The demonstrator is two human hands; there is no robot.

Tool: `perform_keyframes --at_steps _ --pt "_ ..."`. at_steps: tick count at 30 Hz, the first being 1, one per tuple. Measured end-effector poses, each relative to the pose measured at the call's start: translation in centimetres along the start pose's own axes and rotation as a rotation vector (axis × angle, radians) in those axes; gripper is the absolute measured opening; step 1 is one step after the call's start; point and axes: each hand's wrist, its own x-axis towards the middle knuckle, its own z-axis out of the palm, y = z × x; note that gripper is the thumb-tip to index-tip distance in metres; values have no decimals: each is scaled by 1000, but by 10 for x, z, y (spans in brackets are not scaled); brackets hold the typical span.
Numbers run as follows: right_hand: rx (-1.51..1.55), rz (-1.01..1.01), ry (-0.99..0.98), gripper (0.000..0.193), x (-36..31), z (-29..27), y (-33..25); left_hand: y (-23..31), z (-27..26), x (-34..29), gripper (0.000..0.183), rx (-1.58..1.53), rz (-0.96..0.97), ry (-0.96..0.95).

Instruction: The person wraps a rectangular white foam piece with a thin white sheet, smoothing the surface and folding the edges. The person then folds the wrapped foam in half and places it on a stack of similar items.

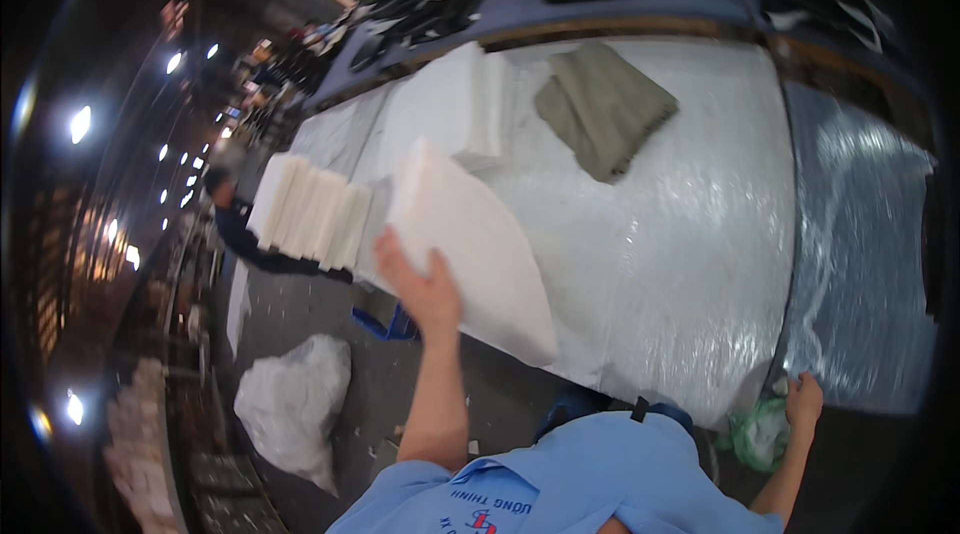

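My left hand (422,286) grips the left edge of a thick white foam-like sheet (475,249), its thumb laid along the near face. The sheet has one curved side and is tilted up over the near left edge of the table. My right hand (803,401) is low at the table's near right edge, its fingers curled beside a translucent green plastic bag (760,434). What those fingers hold, if anything, is too small to make out. Farther back lie a stack of white sheets (440,99) and a folded olive-green cloth (605,109).
A plastic-covered table (690,234) spreads before me. At its left end stands a row of white padded pieces (310,209), close to a person in dark clothing (235,219). A big white plastic bag (295,404) and a blue crate (385,319) are on the floor. Dark pieces (440,9) cover the far table.
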Motion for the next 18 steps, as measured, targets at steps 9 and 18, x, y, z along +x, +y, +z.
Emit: perform_keyframes --at_steps 9,18 --pt "1011 -1107 -744 53 -104 16 -403 60 -9 -99 97 -329 -125 -31" --pt "1333 -1100 -1033 69 -160 61 -486 37 -54 -171 88 -972 -217 -448"
